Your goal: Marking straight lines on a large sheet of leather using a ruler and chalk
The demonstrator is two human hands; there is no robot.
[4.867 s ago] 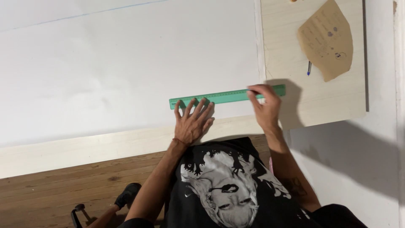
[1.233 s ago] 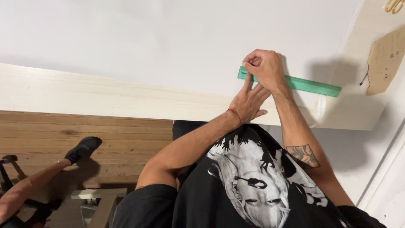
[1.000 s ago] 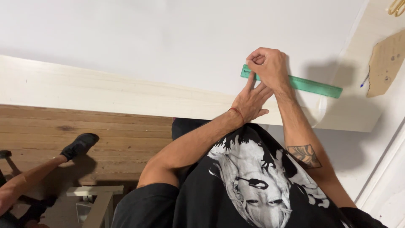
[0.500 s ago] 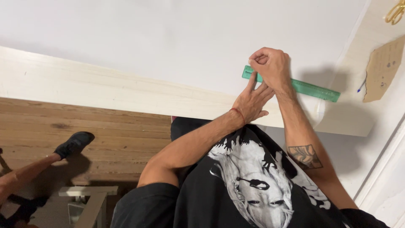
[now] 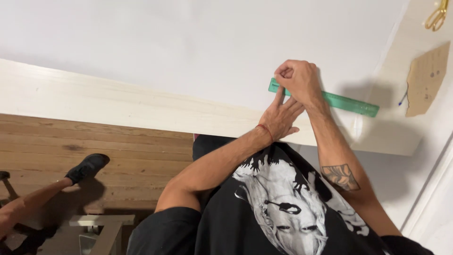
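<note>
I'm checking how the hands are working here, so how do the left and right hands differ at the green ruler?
The left hand lies flat with fingers spread, pressing the green ruler near its end; the right hand is curled in a loose fist above it. The left hand wears a red wrist cord; the right arm has a forearm tattoo. Both rest over the white sheet.

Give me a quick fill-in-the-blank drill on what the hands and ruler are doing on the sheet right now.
1. The left hand presses down a ruler whose colour is ____.
2. The ruler lies on a large ____ sheet of paper.
3. The right hand is closed in a loose fist at the ruler's ____ end.
4. Near the top right corner lie gold-coloured ____.

Missing words: green; white; left; scissors
</note>
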